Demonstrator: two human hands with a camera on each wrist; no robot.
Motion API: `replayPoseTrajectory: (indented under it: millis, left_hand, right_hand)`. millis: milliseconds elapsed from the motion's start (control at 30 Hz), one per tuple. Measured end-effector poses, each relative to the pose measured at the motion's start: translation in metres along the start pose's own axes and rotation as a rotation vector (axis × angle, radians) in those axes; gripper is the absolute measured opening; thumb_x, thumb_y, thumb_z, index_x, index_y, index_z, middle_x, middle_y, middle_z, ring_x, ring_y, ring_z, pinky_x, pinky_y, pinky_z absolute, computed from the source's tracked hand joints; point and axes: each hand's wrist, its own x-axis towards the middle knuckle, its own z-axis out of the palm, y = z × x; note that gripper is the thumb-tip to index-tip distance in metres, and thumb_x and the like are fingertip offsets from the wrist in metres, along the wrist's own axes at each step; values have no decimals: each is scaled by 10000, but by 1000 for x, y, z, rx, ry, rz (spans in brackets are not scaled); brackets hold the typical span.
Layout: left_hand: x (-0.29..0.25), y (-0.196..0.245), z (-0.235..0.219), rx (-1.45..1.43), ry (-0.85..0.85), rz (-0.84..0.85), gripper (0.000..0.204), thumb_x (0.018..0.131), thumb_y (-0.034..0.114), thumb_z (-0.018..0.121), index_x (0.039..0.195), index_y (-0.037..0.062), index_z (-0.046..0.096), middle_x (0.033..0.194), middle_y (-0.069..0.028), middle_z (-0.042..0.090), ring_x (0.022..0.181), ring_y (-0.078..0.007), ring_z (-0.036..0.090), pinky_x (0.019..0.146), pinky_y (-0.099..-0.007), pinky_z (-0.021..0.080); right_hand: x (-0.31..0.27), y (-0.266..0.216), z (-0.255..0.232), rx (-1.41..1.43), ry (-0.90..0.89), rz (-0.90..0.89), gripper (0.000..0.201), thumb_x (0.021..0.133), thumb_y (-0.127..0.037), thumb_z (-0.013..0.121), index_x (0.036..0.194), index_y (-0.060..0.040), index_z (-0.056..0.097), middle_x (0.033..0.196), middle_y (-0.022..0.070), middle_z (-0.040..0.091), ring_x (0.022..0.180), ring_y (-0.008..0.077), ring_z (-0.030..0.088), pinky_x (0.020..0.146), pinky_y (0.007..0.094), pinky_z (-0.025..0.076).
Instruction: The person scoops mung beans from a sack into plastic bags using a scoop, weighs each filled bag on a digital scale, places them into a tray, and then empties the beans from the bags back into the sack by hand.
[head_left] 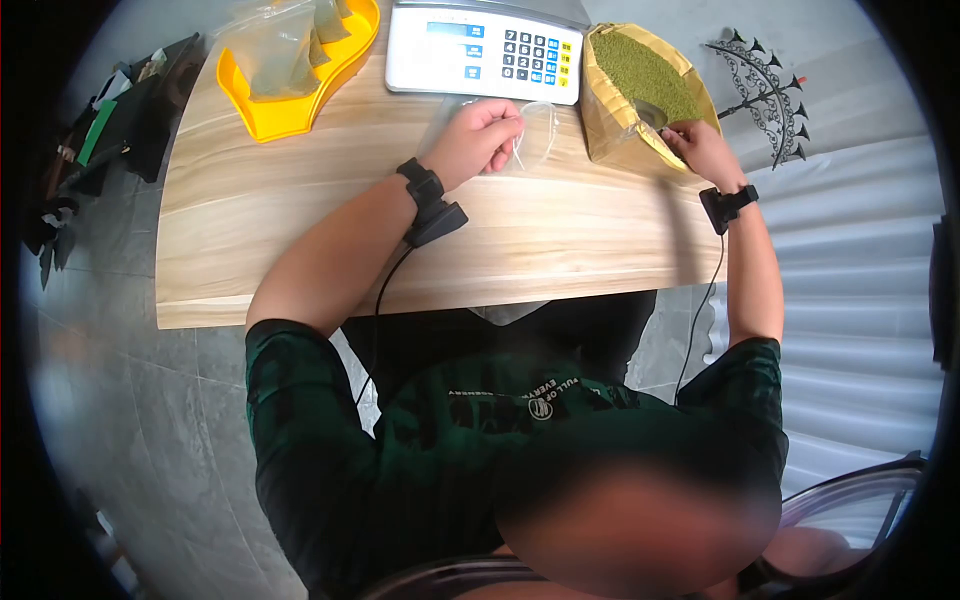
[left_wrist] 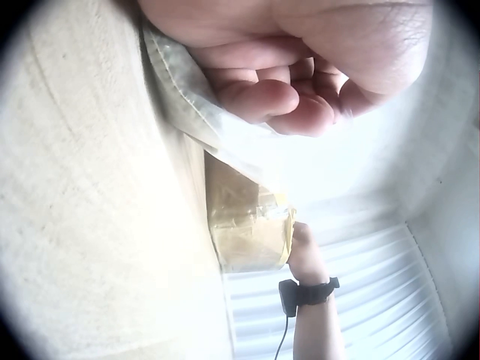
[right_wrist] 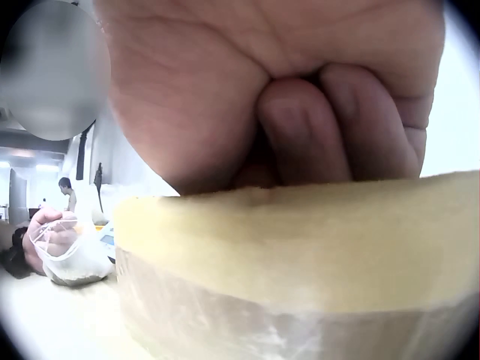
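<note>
My left hand (head_left: 480, 140) pinches the rim of a clear plastic bag (head_left: 540, 135) in front of the scale. The bag's mouth gapes toward the right, and in the right wrist view some dark material shows low in this plastic bag (right_wrist: 79, 280). At the right, a brown paper sack (head_left: 615, 130) stands full of green granules (head_left: 640, 75). My right hand (head_left: 703, 150) reaches over its near rim, fingers curled round a grey scoop (head_left: 650, 113) that sits in the granules. The sack's wall hides the fingertips in the right wrist view.
A white scale (head_left: 485, 50) with a keypad stands at the back of the wooden table (head_left: 330, 220). To its left, a yellow tray (head_left: 280, 122) holds filled clear bags (head_left: 275, 55). A black metal rack (head_left: 765, 95) and a white curtain (head_left: 850, 250) are beyond the right side.
</note>
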Motion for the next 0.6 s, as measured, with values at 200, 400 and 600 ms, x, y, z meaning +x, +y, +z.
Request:
replayPoseTrajectory:
  millis: [200, 400, 600]
  left_hand:
    - [1, -2, -2, -26, -12, -8, 200, 982, 200, 535, 820, 83, 542, 655, 23, 522, 503, -50, 486, 449, -204, 361]
    - [0, 2, 1, -5, 4, -12, 195, 992, 195, 512, 827, 92, 522, 634, 21, 513, 483, -46, 470, 444, -202, 343]
    - [0, 0, 0, -14, 11, -6, 190, 992, 190, 508, 830, 92, 522, 633, 20, 513, 476, -49, 470, 441, -201, 341]
  right_hand:
    - [-29, 17, 4, 127, 96, 55, 316, 947, -262, 609, 1019, 39, 674, 783, 183, 678, 737, 265, 661, 687, 360, 492]
    - [-52, 51, 20, 324, 332, 93, 329, 959, -256, 612, 1028, 62, 660, 774, 110, 669, 694, 169, 600, 639, 316, 461]
    - [-60, 66, 46, 514, 525, 176, 294, 965, -229, 615, 1034, 54, 655, 745, 24, 613, 665, 78, 506, 592, 250, 408]
